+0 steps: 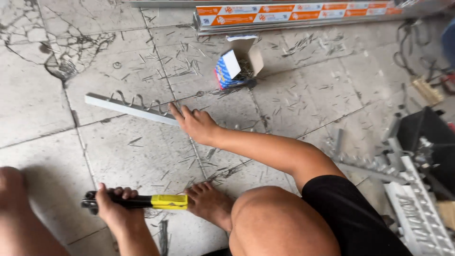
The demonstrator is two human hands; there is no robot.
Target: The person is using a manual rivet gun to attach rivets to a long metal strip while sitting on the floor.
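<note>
My left hand [113,205] is closed around a hand riveter [142,201] with black jaws and a yellow grip, held low over the tiled floor at the bottom left. My right hand [193,124] reaches across my knee and lies flat, fingers spread, on one end of a long grey metal strip [124,107]. The strip lies on the floor and carries a row of curved wire hooks [137,102] along its top. My bare foot [208,203] rests just right of the riveter's yellow grip.
An open blue and white cardboard box [235,64] lies beyond the strip among scattered small metal pins. Long packaged metal profiles [294,14] lie along the far edge. More hooked strips [417,208] and a black crate [429,137] sit at the right.
</note>
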